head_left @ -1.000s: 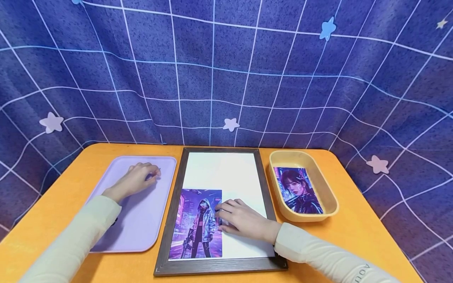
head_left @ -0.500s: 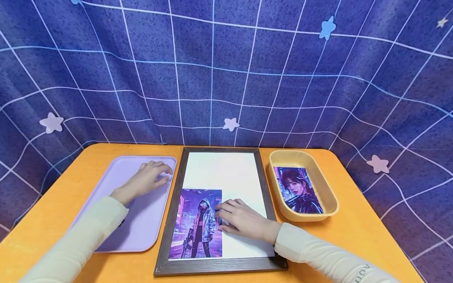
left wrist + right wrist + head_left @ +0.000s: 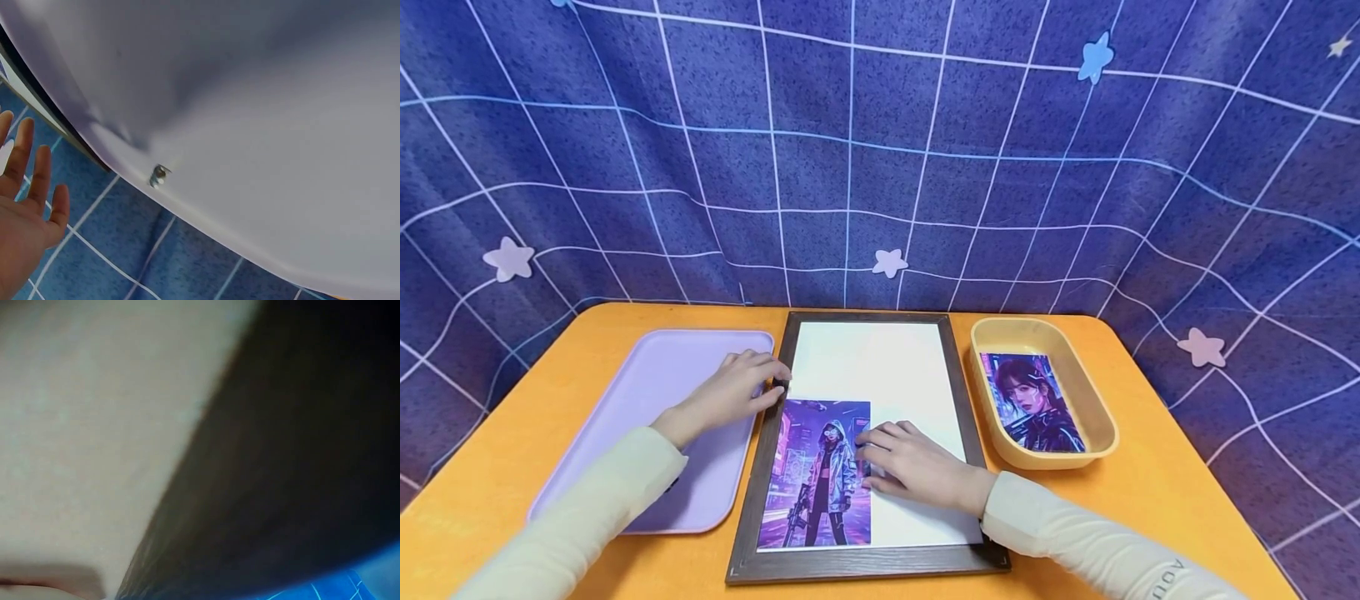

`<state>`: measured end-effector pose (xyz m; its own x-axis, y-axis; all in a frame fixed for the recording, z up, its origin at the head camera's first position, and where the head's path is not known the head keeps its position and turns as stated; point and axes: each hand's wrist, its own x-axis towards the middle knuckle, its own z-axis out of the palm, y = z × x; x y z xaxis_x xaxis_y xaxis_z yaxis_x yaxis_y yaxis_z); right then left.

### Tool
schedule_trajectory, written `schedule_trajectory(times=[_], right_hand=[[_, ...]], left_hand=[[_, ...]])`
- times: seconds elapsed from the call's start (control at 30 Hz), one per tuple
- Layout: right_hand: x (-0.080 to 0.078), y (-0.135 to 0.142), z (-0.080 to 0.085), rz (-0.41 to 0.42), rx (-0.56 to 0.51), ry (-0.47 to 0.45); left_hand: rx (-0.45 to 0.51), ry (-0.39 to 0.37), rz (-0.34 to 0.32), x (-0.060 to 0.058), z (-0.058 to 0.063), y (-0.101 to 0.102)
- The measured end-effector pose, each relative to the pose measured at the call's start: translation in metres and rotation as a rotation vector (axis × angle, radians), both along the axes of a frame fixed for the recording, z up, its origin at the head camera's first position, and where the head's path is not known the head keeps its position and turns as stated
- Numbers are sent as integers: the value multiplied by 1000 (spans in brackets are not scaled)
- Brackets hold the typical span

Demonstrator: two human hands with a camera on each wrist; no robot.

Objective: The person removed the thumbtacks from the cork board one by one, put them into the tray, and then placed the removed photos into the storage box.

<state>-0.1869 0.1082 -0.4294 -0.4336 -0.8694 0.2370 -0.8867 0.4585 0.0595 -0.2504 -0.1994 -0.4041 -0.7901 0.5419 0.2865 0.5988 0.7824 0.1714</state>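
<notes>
My left hand (image 3: 730, 392) reaches over the left border of a dark picture frame (image 3: 868, 567). A small dark patch shows between its thumb and fingers; whether it is a held thing or the border behind cannot be told. In the left wrist view, several fingers (image 3: 40, 175) stretch out straight, with the thumb hidden. My right hand (image 3: 917, 471) lies flat with spread fingers on the white board (image 3: 865, 358) and the right edge of a purple art print (image 3: 816, 500). That print, showing a hooded figure, sits in the frame's lower left. The right wrist view is too blurred to show the hand.
A lilac tray (image 3: 662, 367) lies left of the frame, partly under my left arm. One small metallic-looking thing (image 3: 159, 176) sits near its rim. To the right stands a yellow bin (image 3: 1093, 417) with another art print (image 3: 1033, 404) inside. A blue gridded curtain (image 3: 880, 167) hangs behind.
My left hand has moved right, from above the lilac tray to the left border of the frame. The right hand and the art print have stayed put.
</notes>
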Motion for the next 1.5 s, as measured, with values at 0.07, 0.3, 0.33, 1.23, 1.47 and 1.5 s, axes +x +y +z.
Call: schedule_trajectory(times=[0.07,0.3,0.33,1.23,1.47,1.5], right_hand=[[0,0,0,-1,1,-4],[1,0,0,-8,7,-12],[0,0,0,-7,7,-12],[0,0,0,-17,26,0],[0,2,3,-16,25,24],[0,3,4,-16,22,28]], left_hand=[[-7,-4,-4,1,-2,3],[-17,9,-37,7,-6,11],[-18,10,-41,8,-7,11],[-48,-24,-47,14,-12,16],[-57,-19,-52,14,-11,17],[-56,-20,-53,14,-11,17]])
